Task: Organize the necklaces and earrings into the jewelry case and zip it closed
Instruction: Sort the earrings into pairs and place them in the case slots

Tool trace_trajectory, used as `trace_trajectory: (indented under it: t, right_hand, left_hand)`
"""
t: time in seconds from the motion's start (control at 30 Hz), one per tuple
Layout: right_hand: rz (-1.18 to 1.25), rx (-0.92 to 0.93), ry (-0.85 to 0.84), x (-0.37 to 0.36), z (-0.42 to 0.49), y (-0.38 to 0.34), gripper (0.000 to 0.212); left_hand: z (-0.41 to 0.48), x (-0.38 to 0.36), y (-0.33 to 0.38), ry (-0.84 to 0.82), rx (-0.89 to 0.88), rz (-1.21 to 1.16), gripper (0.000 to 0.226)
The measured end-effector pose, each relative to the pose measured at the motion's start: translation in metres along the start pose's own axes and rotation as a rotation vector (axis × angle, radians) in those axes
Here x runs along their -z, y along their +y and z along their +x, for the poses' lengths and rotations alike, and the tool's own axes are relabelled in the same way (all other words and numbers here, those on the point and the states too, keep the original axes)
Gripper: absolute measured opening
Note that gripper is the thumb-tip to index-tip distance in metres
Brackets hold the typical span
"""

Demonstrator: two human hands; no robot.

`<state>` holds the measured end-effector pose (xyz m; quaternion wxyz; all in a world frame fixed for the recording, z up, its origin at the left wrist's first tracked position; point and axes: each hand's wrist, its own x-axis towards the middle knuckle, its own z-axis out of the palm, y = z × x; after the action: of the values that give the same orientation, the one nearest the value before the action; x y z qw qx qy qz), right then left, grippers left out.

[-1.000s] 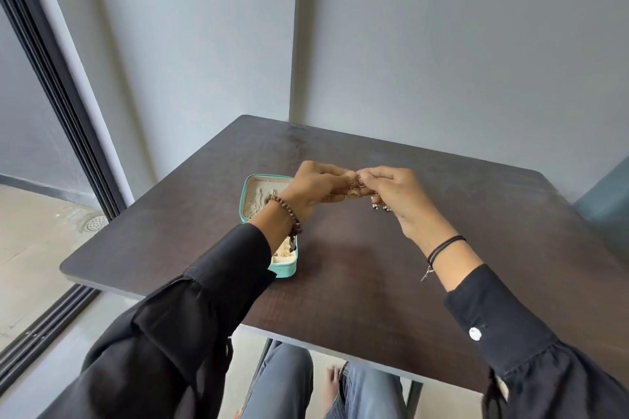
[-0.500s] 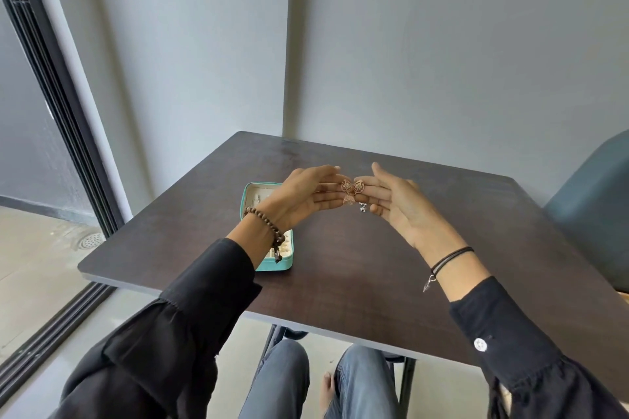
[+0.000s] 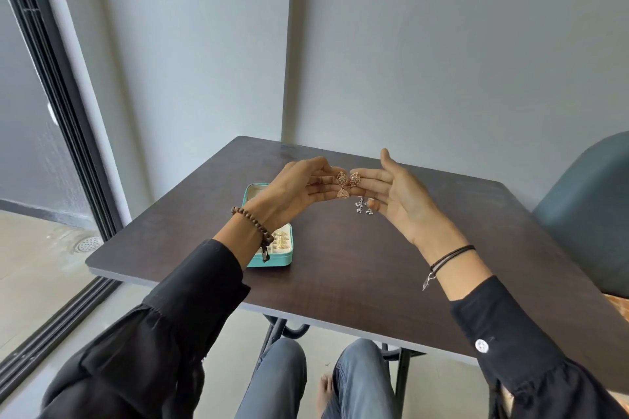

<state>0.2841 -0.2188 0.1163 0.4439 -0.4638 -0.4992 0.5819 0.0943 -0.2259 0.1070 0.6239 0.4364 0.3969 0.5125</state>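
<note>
In the head view, a change from a second ago can be seen: both hands were then bunched knuckles-up, low and just right of the case point(image 3: 285, 259), and they are now raised higher above it with the fingers straightened, so that the earrings are shown apart. This is judged to mean that the pairs have been untangled and matched and are ready to be carried left and down into the case; nothing from these hands is stowed yet, and the zip is not yet closed. Two gold earrings point(image 3: 342, 186) are counted, the one with a bell drop pinched between thumb and fingertips of the left hand point(image 3: 292, 194), the other held at the fingertips of the right hand point(image 3: 400, 196), whose thumb is lifted clear. Two silver earrings point(image 3: 363, 208) seem to hang, nipped between the lower right fingers; the exact hold cannot be told. One case lies open on the one table point(image 3: 374, 269), partly hidden by the left wrist, with gold pieces inside too small to count. No necklace is seen outside it. One chair point(image 3: 585, 214) stands well to the right of the case.
</note>
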Motion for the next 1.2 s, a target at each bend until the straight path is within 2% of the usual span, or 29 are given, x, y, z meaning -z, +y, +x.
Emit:
trace_trajectory:
  t: [0.17, 0.23, 0.33, 0.4, 0.53, 0.83, 1.03, 1.2]
  right_hand:
    - [-0.002, 0.004, -0.039, -0.009, -0.003, 0.005, 0.059]
    - [-0.019, 0.015, -0.051, -0.017, -0.005, 0.008, 0.051]
    - [-0.049, 0.066, -0.063, -0.032, -0.006, 0.013, 0.032]
    - [-0.069, 0.116, -0.085, -0.042, -0.004, 0.021, 0.024]
    - [-0.194, 0.167, -0.125, -0.065, 0.002, 0.037, 0.024]
    - [-0.428, 0.212, -0.159, -0.120, 0.008, 0.068, 0.026]
    - [-0.764, 0.314, -0.162, -0.137, 0.014, 0.090, 0.024]
    - [-0.894, 0.401, -0.180, -0.144, 0.007, 0.099, 0.024]
  left_hand:
    - [-0.012, 0.009, -0.002, -0.005, -0.029, -0.015, 0.036]
    - [-0.018, 0.015, -0.004, 0.004, -0.067, -0.007, 0.029]
    - [-0.028, 0.033, -0.007, 0.016, -0.155, 0.127, 0.017]
    - [-0.035, 0.046, -0.010, 0.013, -0.191, 0.216, 0.022]
    - [-0.050, 0.073, -0.016, 0.103, -0.215, 0.335, 0.028]
    - [-0.073, 0.131, -0.038, 0.334, -0.262, 0.309, 0.023]
    - [-0.080, 0.143, -0.051, 0.375, -0.254, 0.303, 0.018]
    - [-0.081, 0.147, -0.059, 0.405, -0.255, 0.292, 0.019]
